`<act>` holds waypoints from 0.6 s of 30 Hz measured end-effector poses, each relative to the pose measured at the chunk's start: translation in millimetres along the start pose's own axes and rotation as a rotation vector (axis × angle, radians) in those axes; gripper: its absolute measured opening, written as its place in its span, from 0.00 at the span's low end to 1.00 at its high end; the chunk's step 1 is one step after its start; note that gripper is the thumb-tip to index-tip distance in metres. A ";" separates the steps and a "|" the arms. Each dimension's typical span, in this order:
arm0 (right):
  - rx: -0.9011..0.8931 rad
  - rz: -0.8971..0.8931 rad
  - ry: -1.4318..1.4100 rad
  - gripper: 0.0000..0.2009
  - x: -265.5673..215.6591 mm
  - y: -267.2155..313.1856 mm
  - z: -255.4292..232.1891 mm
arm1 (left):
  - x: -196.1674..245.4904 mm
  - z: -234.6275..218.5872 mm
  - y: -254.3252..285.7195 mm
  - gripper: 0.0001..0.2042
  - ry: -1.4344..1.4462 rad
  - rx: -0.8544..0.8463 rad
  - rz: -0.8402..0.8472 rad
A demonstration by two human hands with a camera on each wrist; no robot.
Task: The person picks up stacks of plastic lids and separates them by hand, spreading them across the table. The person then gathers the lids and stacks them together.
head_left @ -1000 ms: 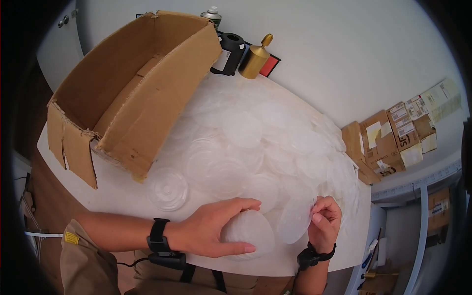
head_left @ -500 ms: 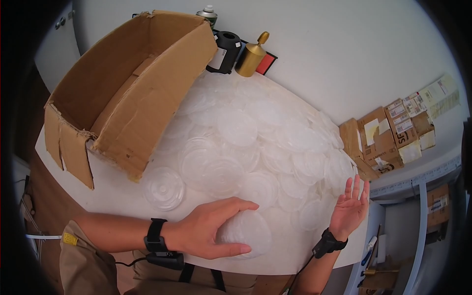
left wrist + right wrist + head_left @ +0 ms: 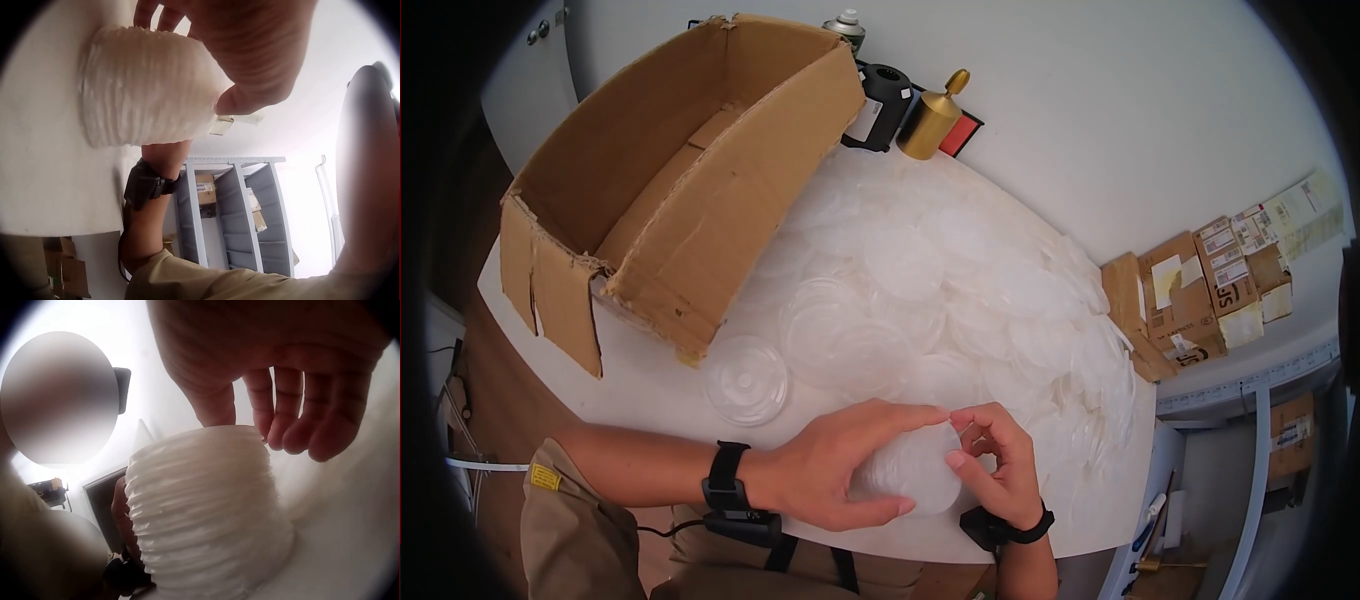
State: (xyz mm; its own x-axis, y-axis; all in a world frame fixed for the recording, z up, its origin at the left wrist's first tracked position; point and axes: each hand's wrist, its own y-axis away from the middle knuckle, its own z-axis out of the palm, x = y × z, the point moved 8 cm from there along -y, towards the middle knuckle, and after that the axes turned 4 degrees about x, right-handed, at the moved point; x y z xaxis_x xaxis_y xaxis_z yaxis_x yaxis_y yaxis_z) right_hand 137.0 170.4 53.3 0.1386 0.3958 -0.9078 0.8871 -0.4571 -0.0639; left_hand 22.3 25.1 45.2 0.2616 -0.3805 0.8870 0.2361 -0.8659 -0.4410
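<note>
My left hand (image 3: 825, 470) curls round a tall stack of translucent plastic lids (image 3: 910, 475), thumb on the near side and fingers on the far side. The stack stands upright on the white table, its ridged edges showing in the left wrist view. At the stack's top right rim is my right hand (image 3: 1003, 465). Its thumb and bent fingers pinch at the edge of the top lid (image 3: 228, 432). Beyond both hands spreads a wide heap of loose plastic lids (image 3: 905, 262). One clear ringed lid (image 3: 745, 380) lies at the heap's left.
A large open cardboard box (image 3: 730, 220) stands at the back left, beside the heap. Behind it are a black device (image 3: 887, 105), a brass-coloured canister (image 3: 928, 125) and a spray can (image 3: 845, 32). Several taped cartons (image 3: 1185, 295) sit past the table's right edge, near a grey shelf (image 3: 1250, 480).
My right hand held a single lid right of the stack, then opened out further right without it. Now it is back at the stack's rim. My left hand has stayed round the stack.
</note>
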 end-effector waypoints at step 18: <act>0.044 0.029 -0.473 0.11 8.7 12.6 -25.9 | -4.5 1.6 0.1 0.32 -0.012 -0.009 -0.059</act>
State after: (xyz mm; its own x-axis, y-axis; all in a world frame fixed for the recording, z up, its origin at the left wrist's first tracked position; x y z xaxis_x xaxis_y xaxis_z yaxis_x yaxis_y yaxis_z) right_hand 160.8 188.7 55.3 -0.0617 -0.0196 -0.9979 0.8651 -0.4997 -0.0436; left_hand 22.7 27.3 41.0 0.2584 -0.3246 0.9099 0.2429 -0.8898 -0.3864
